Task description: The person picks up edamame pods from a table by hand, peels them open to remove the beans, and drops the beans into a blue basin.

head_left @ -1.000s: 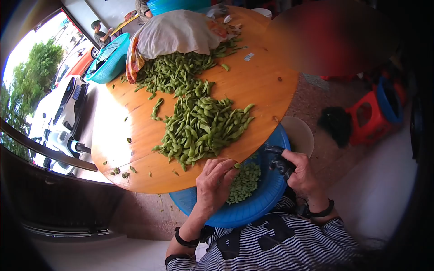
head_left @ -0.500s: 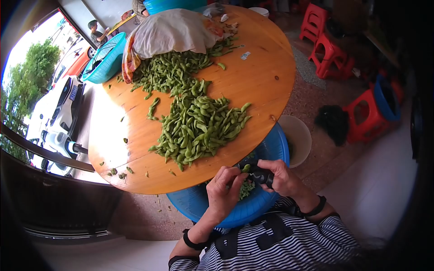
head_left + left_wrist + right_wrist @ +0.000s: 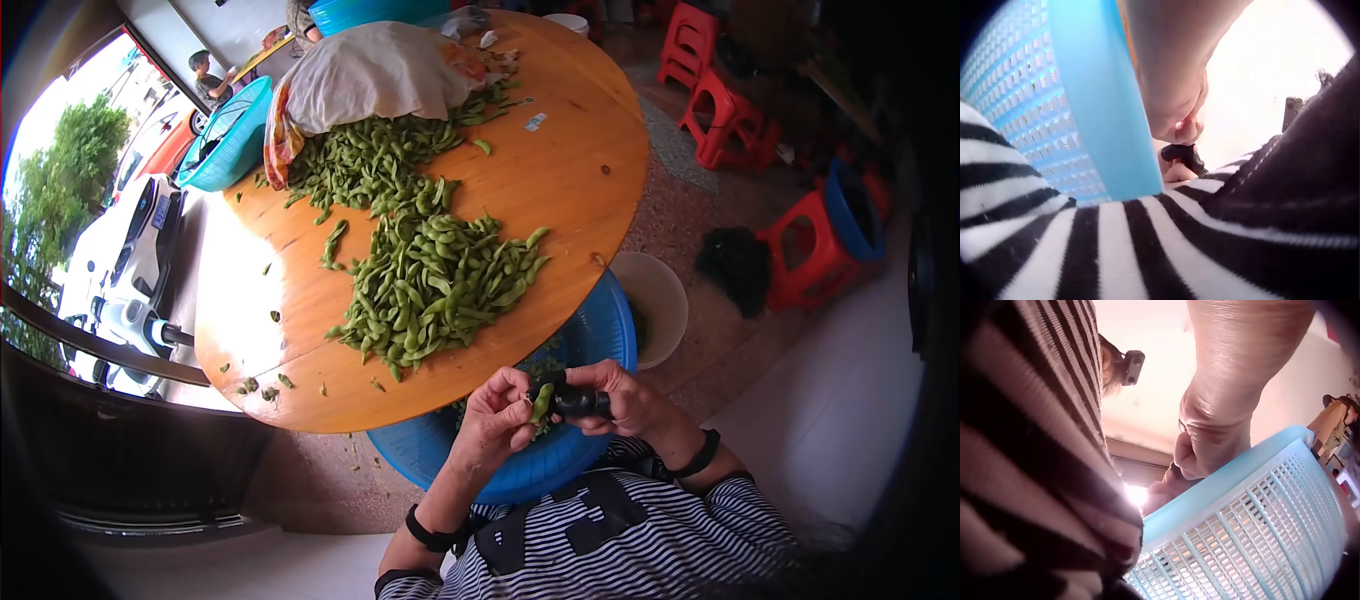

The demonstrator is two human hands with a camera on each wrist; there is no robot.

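Note:
Over the blue basket (image 3: 400,445), the left hand (image 3: 493,412) pinches a green pod (image 3: 542,402) between thumb and fingers. Right beside it the right hand (image 3: 620,398) has its fingers curled round a black object (image 3: 580,402) whose end meets the pod; its exact shape is unclear. A pile of pods (image 3: 440,285) lies on the round wooden table (image 3: 590,150). In the left wrist view the left hand (image 3: 1179,119) is near the black object (image 3: 1182,154). The right wrist view shows the right hand (image 3: 1200,450) above the basket rim (image 3: 1229,478), its fingertips hidden.
A white cloth (image 3: 375,75) covers part of the pods at the table's far side. A teal basket (image 3: 235,140) leans at its left edge. A pale bucket (image 3: 660,310) stands right of the blue basket, with red stools (image 3: 800,250) farther right.
The right hand has moved left with the black object, and the left hand slightly right, so the two now meet at the pod. The blurred red patch at upper right is gone.

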